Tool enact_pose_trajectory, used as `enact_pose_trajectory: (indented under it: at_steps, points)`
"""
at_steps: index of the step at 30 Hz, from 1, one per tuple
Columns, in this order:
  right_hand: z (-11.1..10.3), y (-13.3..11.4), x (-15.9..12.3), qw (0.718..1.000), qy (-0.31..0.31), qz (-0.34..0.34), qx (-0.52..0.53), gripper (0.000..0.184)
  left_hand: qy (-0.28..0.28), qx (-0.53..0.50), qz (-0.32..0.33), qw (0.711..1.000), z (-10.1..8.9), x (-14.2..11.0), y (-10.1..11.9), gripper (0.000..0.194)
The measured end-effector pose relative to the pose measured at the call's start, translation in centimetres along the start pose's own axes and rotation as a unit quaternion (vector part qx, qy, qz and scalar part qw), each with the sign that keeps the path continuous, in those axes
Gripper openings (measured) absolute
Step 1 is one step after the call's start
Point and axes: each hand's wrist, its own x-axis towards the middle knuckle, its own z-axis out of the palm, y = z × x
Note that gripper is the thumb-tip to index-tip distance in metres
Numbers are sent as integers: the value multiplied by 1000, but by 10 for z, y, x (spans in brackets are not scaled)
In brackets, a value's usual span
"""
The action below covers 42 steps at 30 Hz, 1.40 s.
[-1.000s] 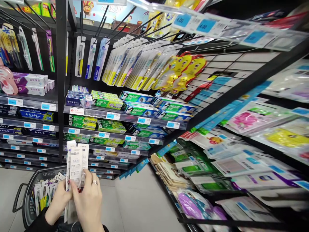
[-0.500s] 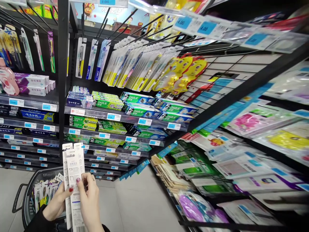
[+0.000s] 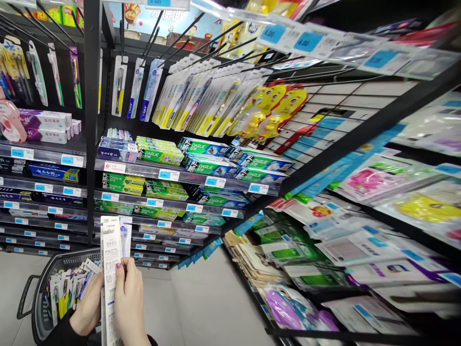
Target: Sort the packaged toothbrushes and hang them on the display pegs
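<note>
Several packaged toothbrushes stand upright between my hands, their printed white card backs toward me. A clear front with a blue-and-white brush shows at the right edge of the bunch. My right hand is closed on the packs from the right, thumb across the front card. From the left, my left hand grips the bunch; its fingers are partly hidden behind the packs. Just beyond my left hand is a grey basket filled with more packaged toothbrushes.
Ahead, a black shelf unit holds toothpaste boxes in rows. Toothbrush packs hang from hooks above them. On the right, another rack holds bagged goods. Grey floor tiles lie between the racks.
The packs have come closer together, and a blue-and-white toothbrush now shows at the right of the bunch. My left thumb has slipped behind the packs, out of sight.
</note>
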Motion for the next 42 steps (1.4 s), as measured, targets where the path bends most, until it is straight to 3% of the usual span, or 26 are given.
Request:
enact_pose_trajectory:
  at_steps: [5, 8, 10, 13, 16, 18, 21, 24, 29, 33, 37, 42]
  points:
    - [3, -5, -5, 995, 24, -68, -70, 27, 9, -33, -16, 999, 3, -1, 2, 41]
    - [6, -5, -8, 992, -5, -77, -97, 58, 14, -50, -19, 998, 3, 1, 4, 40]
    - [7, -3, -11, 993, -39, -67, -90, 67, 17, -67, -24, 997, 0, 4, 4, 39]
    - [4, 0, -12, 995, -88, -41, -24, 52, 44, -95, -43, 994, -8, 6, 4, 38]
    - [-3, 1, -6, 986, -104, 1, 128, 36, 99, -93, -57, 989, -12, 3, 10, 49]
    - [-10, 2, 2, 961, -95, 49, 254, 35, 104, -88, -62, 989, -10, -1, 17, 61]
    - [-19, 7, 18, 894, -87, 155, 412, 39, 53, -100, -87, 990, -8, -7, 27, 71]
    - [-23, 15, 30, 850, -99, 215, 471, 39, 32, -100, -111, 988, -7, -10, 31, 75]
    - [-16, 29, 35, 869, -51, 156, 467, 32, -7, -104, -128, 986, -5, -13, 30, 73]
    - [-12, 34, 34, 880, -52, 149, 447, 35, -35, -137, -147, 979, -3, -15, 33, 68]
    - [-15, 34, 33, 896, -55, 132, 421, 37, -19, -155, -166, 974, -3, -17, 35, 62]
    - [-12, 30, 28, 931, -1, 87, 354, 39, -15, -133, -149, 980, 0, -17, 30, 63]
